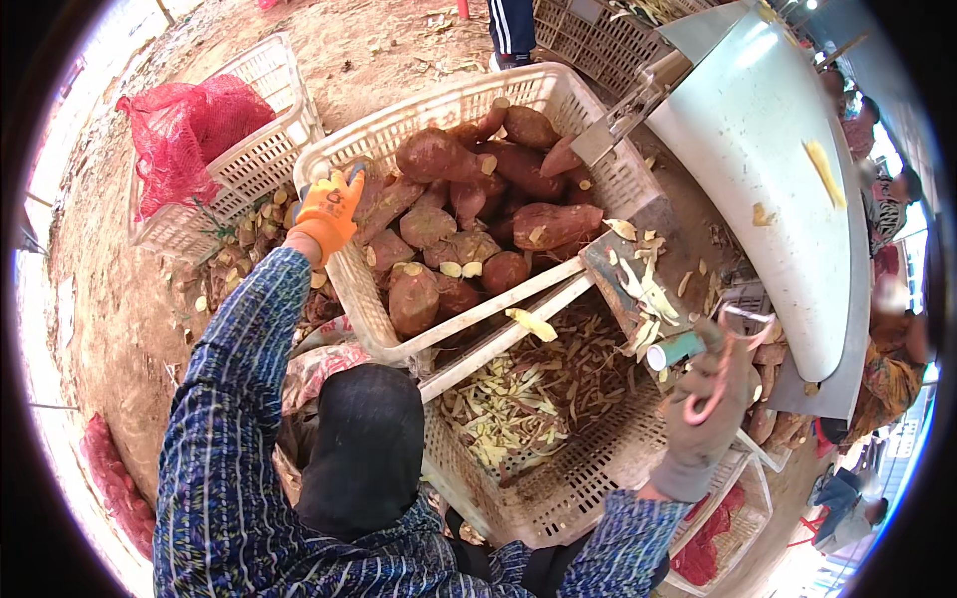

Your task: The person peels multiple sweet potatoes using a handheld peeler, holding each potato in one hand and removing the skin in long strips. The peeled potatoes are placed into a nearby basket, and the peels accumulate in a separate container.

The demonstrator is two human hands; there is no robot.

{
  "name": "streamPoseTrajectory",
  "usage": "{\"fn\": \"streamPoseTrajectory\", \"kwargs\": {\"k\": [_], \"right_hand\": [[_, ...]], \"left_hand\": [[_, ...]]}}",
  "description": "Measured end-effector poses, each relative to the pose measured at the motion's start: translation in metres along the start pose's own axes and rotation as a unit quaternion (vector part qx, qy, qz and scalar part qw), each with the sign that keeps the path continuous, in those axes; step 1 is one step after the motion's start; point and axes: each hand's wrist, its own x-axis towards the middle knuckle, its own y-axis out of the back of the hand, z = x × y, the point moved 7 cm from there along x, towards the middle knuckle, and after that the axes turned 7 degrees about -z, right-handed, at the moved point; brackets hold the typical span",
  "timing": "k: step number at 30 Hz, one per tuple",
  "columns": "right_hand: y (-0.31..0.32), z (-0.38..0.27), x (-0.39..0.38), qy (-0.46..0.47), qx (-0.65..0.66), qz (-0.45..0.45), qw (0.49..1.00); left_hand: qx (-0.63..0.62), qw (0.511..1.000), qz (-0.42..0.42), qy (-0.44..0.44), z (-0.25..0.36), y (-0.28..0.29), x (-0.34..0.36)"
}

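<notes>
My left hand (329, 209), in an orange glove with dark fingertips, is on the left corner of a white plastic crate (384, 120), its fingers bent over the rim. Large reddish-brown sweet potatoes (429, 159) fill this crate, several with cut pale ends. On the right, my right hand (703, 419), in a grey dirty glove, is closed around a pink peeler (713, 399) with a looped head. A green roll-shaped object (675, 350) lies beside those fingers. Below the full crate, a second crate (588, 498) contains pale and brown peelings (498, 399).
A board (628, 289) strewn with peelings lies by the crate's right corner. Beyond it stands a large pale metal chute (768, 149). At left, a crate (259, 159) carries a red mesh bag (199, 130). Other people (887, 209) are along the right edge.
</notes>
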Motion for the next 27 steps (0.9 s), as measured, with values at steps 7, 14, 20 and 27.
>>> {"fn": "streamPoseTrajectory", "kwargs": {"k": [7, 14, 20, 27], "right_hand": [[0.004, 0.053, -0.024, -0.077, 0.035, 0.045, 0.995], [-0.023, 0.071, -0.033, -0.119, 0.004, 0.077, 0.99], [-0.038, 0.082, -0.05, -0.123, -0.213, -0.036, 0.969], [-0.049, 0.102, -0.062, -0.258, -0.022, 0.033, 0.965]], "left_hand": [[-0.313, 0.945, 0.057, -0.08, 0.029, 0.045, -0.05], [-0.315, 0.948, -0.049, 0.013, 0.037, -0.007, 0.036], [-0.178, 0.948, -0.244, 0.101, 0.054, -0.098, 0.095], [-0.253, 0.962, -0.088, 0.049, 0.036, -0.059, 0.071]]}}
